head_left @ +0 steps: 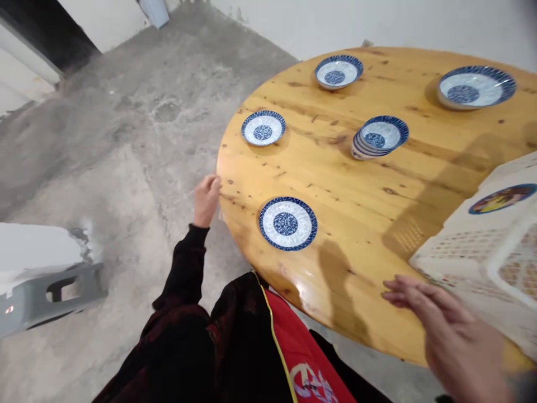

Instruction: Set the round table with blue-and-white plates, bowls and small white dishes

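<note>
The left hand [207,198] was at the edge of the wooden desk [335,196], its fingers curled; whether they gripped the rim could not be told. The right hand [457,330] was over the near side, just beside a white basket [444,246], its fingers loosely bent and close together, with nothing visible in them.

Tableware: the near plate [286,223] lay flat, close to the person; the left plate [263,128] lay beyond it. The far dish [339,71] and the large dish [477,87] stood toward the back. A stack of bowls [377,140] stood between these pieces.

Status, as judged: four pieces were already set down singly, well apart, while the bowls stood nested and not separated. The basket's contents were not discernible, so anything left inside could not be confirmed.
</note>
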{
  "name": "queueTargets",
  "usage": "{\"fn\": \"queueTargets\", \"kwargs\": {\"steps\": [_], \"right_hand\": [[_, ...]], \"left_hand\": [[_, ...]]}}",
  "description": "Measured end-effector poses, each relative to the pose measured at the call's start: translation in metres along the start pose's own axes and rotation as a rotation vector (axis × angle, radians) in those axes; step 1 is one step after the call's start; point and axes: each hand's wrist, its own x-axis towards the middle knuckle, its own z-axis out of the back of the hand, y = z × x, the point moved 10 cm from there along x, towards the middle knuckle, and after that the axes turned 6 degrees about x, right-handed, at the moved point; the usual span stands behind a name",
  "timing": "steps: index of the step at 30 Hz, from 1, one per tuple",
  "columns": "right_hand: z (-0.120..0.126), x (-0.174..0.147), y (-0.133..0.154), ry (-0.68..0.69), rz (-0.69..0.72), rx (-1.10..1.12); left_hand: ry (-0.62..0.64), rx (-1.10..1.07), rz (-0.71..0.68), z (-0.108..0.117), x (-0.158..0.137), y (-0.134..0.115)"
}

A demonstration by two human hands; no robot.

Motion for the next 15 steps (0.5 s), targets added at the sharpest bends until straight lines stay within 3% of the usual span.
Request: {"fn": "queueTargets", "kwargs": {"steps": [3,5,7,11,15], "right_hand": [[-0.011,-0.062,-0.085,-0.051,-0.143,0.202],[-0.024,-0.101,-0.133,-0.074,-0.215,0.304],[-0.040,-0.132,-0.168,-0.069,-0.267,0.355],[-0.072,-0.170,-0.192,-0.013,-0.311,0.377],[-0.087,-0.198,-0.186,0.032,-0.304,0.356]], "left_hand": [[-0.080,0.089,0.228,0.072,-0.076,0.089],[-0.009,0.116,0.363,0.093,-0.131,0.133],[0.089,0.125,0.443,0.099,-0.180,0.160],[0.258,0.144,0.421,0.094,-0.238,0.170],[0.335,0.166,0.307,0.086,-0.244,0.151]]}}
